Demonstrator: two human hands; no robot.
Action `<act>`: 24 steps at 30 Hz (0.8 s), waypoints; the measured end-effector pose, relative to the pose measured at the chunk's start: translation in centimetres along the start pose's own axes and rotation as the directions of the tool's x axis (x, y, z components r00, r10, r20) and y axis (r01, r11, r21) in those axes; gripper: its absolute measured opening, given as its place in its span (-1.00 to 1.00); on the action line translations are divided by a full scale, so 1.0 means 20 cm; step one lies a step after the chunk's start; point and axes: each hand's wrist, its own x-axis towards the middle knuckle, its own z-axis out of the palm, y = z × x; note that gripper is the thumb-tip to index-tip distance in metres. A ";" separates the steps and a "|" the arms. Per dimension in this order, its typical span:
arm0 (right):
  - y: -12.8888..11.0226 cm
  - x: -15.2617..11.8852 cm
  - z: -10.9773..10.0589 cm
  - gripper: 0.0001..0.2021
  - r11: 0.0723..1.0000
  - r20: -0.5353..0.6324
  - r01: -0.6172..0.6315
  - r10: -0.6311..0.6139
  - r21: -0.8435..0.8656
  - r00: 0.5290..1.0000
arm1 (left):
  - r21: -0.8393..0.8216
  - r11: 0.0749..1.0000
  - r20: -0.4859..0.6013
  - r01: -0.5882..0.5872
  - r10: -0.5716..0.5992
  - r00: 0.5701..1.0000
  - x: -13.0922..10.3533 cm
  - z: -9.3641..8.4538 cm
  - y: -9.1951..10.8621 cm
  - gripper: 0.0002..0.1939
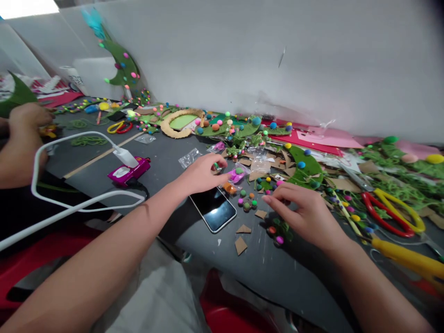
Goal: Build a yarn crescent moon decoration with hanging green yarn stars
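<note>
Apart, grips unclear, left hand [203, 173] and right hand [305, 208] flank a purple packet [235, 177] slanting far right, nearer the left

"How many scissors [379, 193] does the table [163, 157] carry?"
"Two pairs in sight, with one white-edged phone [215, 210], one white charger plug [125, 158] and one magenta socket block [139, 172]."
"Cardboard scraps [240, 246] just below the phone?"
"Three. The pom-poms [256, 121] are too many to count."

Multicoloured pompom cluster [247, 203] on dark tabletop [263, 266]
</note>
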 end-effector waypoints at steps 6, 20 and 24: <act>0.00 0.01 -0.01 -0.67 1.000 -0.020 -0.018 0.018 0.002 1.000 | -0.003 1.000 -0.060 -0.020 0.020 0.998 0.10 0.14 0.08 -0.59; 0.03 0.01 -0.01 -0.49 0.995 -0.143 0.019 -0.004 0.098 0.990 | -0.511 0.858 0.012 -0.058 0.075 0.997 -0.05 0.10 0.30 -0.73; 0.02 0.01 0.00 -0.66 0.986 -0.156 0.103 -0.082 0.130 0.984 | -0.701 0.713 0.128 0.015 0.105 0.986 -0.08 0.11 0.34 -0.76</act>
